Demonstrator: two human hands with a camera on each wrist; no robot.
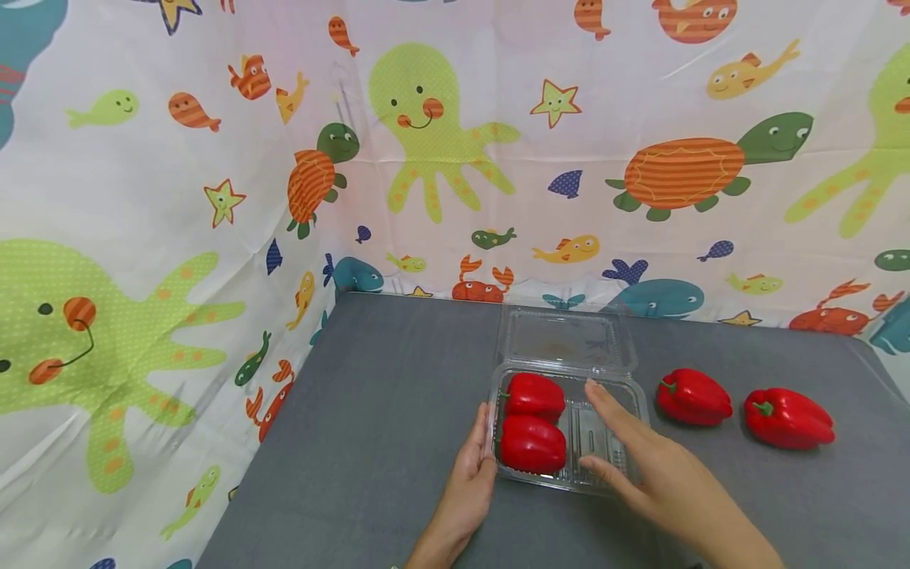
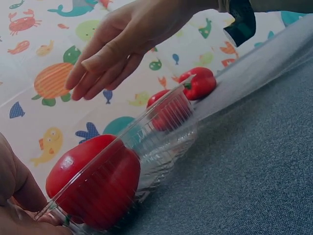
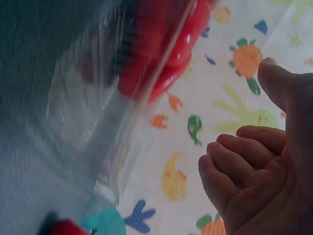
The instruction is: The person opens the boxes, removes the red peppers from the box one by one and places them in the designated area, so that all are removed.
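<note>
A clear plastic clamshell container (image 1: pixel 592 482) lies on the grey tabletop with its lid (image 1: pixel 562 336) folded back. Two red bell peppers (image 1: pixel 532 444) sit in its left half, one behind the other; ribbed clear floor shows in the right half. My left hand (image 1: pixel 465 478) holds the container's left edge, and in the left wrist view the rim runs in between thumb and fingers. Over the container's right half hovers my right hand (image 1: pixel 650 466), fingers extended, thumb apart, nothing in it. The right wrist view shows this palm (image 3: pixel 264 181) beside the tilted-looking, blurred container wall.
To the right of the container lie two more red bell peppers, a nearer one (image 1: pixel 693 397) and one farther right (image 1: pixel 789 419). A curtain (image 1: pixel 455 237) printed with sea animals hangs behind the table and along its left side.
</note>
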